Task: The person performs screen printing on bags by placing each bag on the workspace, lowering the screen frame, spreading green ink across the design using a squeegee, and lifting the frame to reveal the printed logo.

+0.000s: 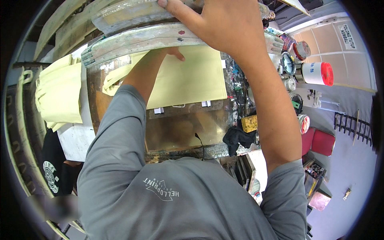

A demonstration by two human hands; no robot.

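A pale yellow fabric tote bag (192, 80) lies flat on a worn, paint-stained board (172, 132), its strap handles (114, 80) toward the left. My left hand (174, 53) rests on the bag's far part, thumb stretched out; the raised screen printing frame hides its other fingers. That frame (144, 39) is tilted up across the far side, its edge coated with paint-smeared tape. My right hand (228, 28) is up at the frame, thumb along it, seemingly gripping it; its fingertips run out of the picture.
More pale yellow bags (60, 96) are stacked at the left, near a person in a black shirt (56, 164). At the right stand paint tubs, one with a red lid (327, 74). A black cloth (239, 140) and a yellow sponge-like block (249, 124) lie by the board's right edge.
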